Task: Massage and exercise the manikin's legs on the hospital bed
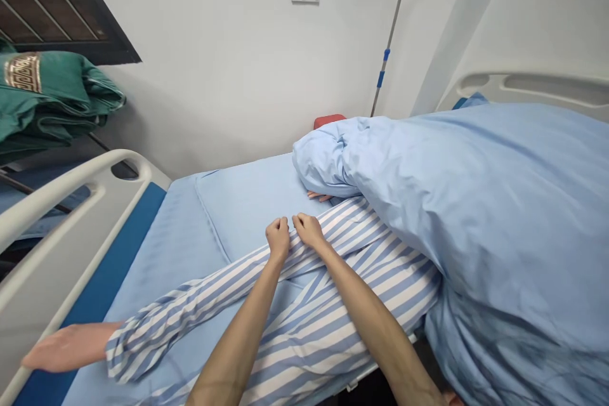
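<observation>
My left hand (278, 238) is closed in a fist at the far edge of a striped trouser leg. Right beside it, with a small gap between, my right hand (308, 229) is also closed, at the same spot on the leg. Both seem to grip the cloth of the blue-and-white striped trousers (219, 292), though my fingers hide the hold itself. The trousers are on a figure lying on the bed, whose bare foot (71, 347) sticks out at the lower left. A light blue quilt (457, 190) covers the figure's upper part, and a few fingertips (318, 196) show under its edge.
The bed's pale end board (102, 190) stands at the left, with another board (547, 85) at the far right. Folded green cloth (57, 98) is piled at the left. A drip pole (392, 32) and a red object (329, 120) are by the wall.
</observation>
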Demonstrator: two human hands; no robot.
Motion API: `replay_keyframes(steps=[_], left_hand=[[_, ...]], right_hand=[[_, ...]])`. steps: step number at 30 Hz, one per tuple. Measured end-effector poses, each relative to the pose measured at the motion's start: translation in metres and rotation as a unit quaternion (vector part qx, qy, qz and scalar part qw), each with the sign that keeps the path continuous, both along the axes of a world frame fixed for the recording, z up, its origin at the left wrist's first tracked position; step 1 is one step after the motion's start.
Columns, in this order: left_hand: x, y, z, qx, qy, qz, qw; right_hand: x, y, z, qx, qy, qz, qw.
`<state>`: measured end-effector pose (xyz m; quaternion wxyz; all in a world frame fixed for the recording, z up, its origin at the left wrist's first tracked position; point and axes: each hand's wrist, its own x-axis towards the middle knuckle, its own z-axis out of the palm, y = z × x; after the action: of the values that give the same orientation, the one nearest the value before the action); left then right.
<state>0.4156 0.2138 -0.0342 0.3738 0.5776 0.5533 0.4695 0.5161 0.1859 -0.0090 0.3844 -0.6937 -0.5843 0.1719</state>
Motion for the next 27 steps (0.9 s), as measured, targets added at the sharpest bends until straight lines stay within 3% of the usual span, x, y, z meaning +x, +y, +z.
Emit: replay_keyframes(steps=[5,10,15,19,23,27], left_hand=[[0.024,0.002,0.003,0.000,0.047,-0.007,0.999],[0.049,0.007,0.012,0.018,0.006,-0.017,1.000],[0.075,0.008,0.017,0.004,0.048,-0.060,0.997],[0.099,0.011,0.022,0.021,0.016,-0.069,0.997],[0.113,0.010,0.015,0.016,0.051,-0.093,0.994],[0.115,0.006,0.008,0.035,0.080,-0.115,0.990]], right_hand=[[0.022,0.000,-0.001,0.040,0.001,-0.023,0.999],[0.040,-0.001,-0.005,0.029,0.011,-0.014,0.999],[0.056,-0.004,-0.006,0.046,-0.009,-0.116,0.992],[0.069,-0.002,-0.002,0.039,0.030,-0.123,0.991],[0.100,0.008,0.014,0.097,0.020,-0.100,0.990],[0.132,0.013,0.005,0.037,-0.034,-0.144,0.988]])
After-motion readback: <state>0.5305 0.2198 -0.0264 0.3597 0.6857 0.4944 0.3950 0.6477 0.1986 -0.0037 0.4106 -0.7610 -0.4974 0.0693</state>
